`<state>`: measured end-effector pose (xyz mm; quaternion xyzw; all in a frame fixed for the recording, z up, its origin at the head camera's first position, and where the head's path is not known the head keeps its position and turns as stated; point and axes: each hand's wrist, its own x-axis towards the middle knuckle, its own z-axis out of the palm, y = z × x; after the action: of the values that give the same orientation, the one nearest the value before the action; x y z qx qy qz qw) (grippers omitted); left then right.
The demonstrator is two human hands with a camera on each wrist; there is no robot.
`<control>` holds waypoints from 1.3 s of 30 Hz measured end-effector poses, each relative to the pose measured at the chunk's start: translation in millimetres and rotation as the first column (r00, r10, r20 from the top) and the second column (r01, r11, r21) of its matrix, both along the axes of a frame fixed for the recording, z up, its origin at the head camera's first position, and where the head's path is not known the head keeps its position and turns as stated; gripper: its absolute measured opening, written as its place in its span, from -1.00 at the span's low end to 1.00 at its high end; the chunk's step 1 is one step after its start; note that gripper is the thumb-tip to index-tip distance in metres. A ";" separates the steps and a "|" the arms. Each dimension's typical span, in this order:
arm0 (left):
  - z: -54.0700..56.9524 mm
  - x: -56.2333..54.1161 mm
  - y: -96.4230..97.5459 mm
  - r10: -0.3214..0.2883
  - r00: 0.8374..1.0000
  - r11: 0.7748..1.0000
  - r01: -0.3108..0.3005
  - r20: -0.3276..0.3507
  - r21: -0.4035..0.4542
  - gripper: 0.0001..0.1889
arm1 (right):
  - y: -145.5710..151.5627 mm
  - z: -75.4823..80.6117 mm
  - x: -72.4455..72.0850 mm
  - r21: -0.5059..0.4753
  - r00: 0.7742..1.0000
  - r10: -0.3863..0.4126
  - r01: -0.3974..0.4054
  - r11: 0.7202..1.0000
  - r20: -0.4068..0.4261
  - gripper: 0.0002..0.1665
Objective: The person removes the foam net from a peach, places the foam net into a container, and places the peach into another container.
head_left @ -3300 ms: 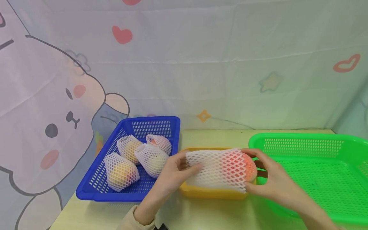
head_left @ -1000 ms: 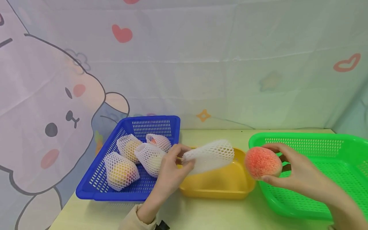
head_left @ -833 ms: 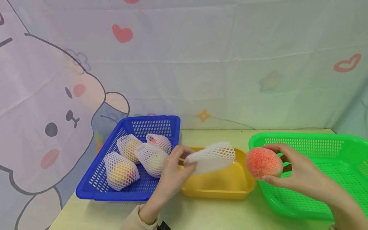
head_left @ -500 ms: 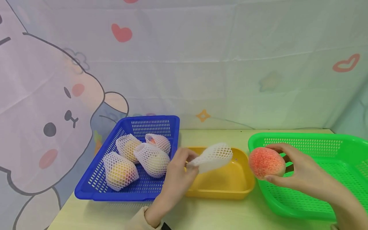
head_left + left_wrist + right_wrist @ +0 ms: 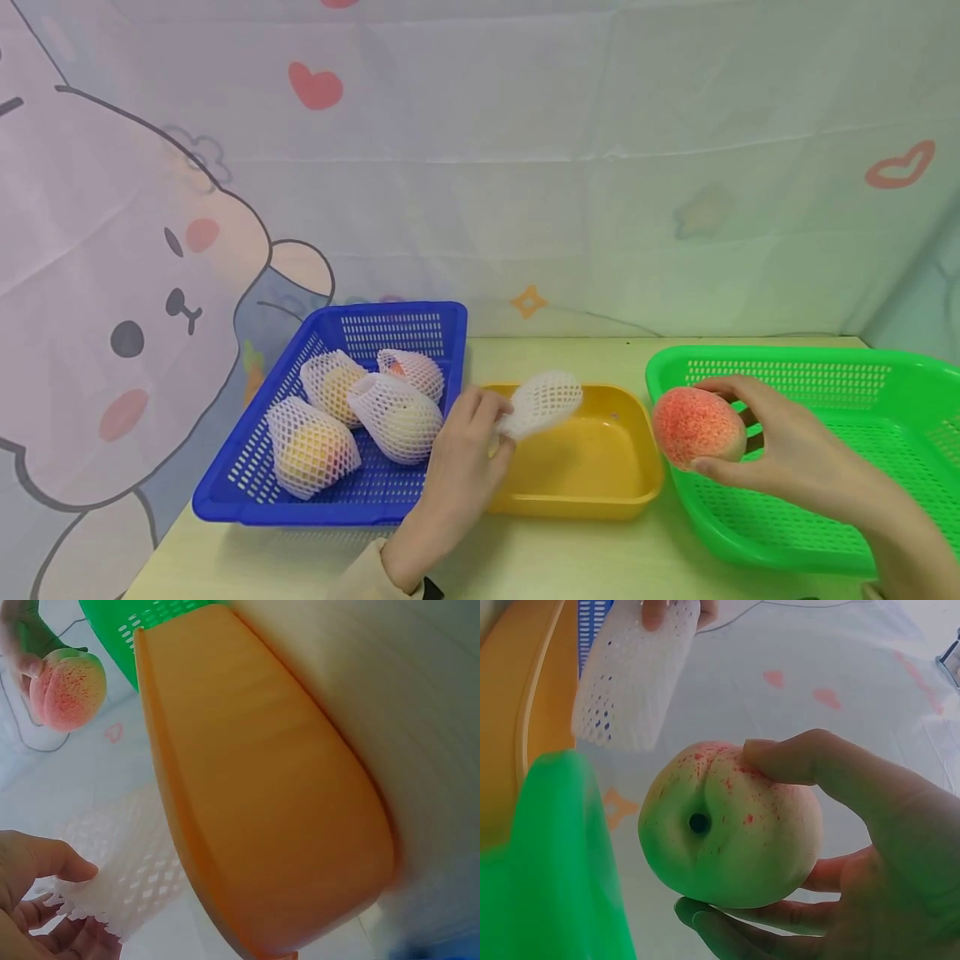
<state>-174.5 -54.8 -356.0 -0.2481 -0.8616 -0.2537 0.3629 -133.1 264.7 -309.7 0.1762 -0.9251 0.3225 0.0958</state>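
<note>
My left hand (image 5: 468, 458) pinches one end of a white foam fruit net (image 5: 546, 402), which sticks out to the right over the left part of the yellow tray (image 5: 577, 505). In the left wrist view the net (image 5: 142, 870) hangs flat and has no fruit in it. A red-pink peach (image 5: 697, 427) is in my right hand (image 5: 780, 442), thumb and fingers around it, at the left rim of the green basket (image 5: 720, 533). The right wrist view shows the peach (image 5: 727, 832) from its stem end, with a small dark hole.
On the left a blue basket (image 5: 322, 510) holds several fruits in foam nets, among them a yellowish one (image 5: 315, 450). The tray stands between the two baskets on a pale wooden table (image 5: 555, 550). Behind hangs a printed cloth (image 5: 480, 208).
The net was around the peach at first; now the two are apart. The peach has moved right toward the green basket. Lately the net has drawn back left and been turned in my left hand.
</note>
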 end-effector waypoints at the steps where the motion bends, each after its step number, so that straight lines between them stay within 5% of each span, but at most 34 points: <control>1: -1.0 -0.7 0.4 0.008 1.000 1.000 -0.008 -0.018 -0.014 -0.65 | 0.2 -0.1 0.2 0.006 1.000 -0.004 0.004 1.000 -0.001 -0.19; 6: -6.1 -3.5 3.6 0.062 0.986 0.988 -0.083 -0.157 -0.131 -0.66 | 2.7 -1.4 0.7 0.035 1.000 -0.020 0.020 0.999 0.001 -0.21; 14: -12.7 -7.4 7.0 0.155 0.924 0.919 -0.264 -0.349 -0.291 -0.79 | 8.5 -3.8 -1.7 0.098 0.997 -0.079 0.077 0.992 0.014 -0.17; 24: -16.0 -9.1 9.6 0.191 0.909 0.870 -0.332 -0.371 -0.365 -0.79 | 15.6 -5.1 -5.8 0.159 0.992 -0.119 0.110 0.981 0.048 -0.14; 39: -25.5 -10.5 13.1 0.191 0.922 0.813 -0.341 -0.338 -0.472 -0.82 | 20.0 -11.7 -6.6 0.293 0.983 -0.133 0.091 0.952 0.129 -0.09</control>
<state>-185.0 -41.7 -381.4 -0.2458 -0.8649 0.0804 0.4301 -139.7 284.7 -321.4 0.1110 -0.9750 0.1914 0.0190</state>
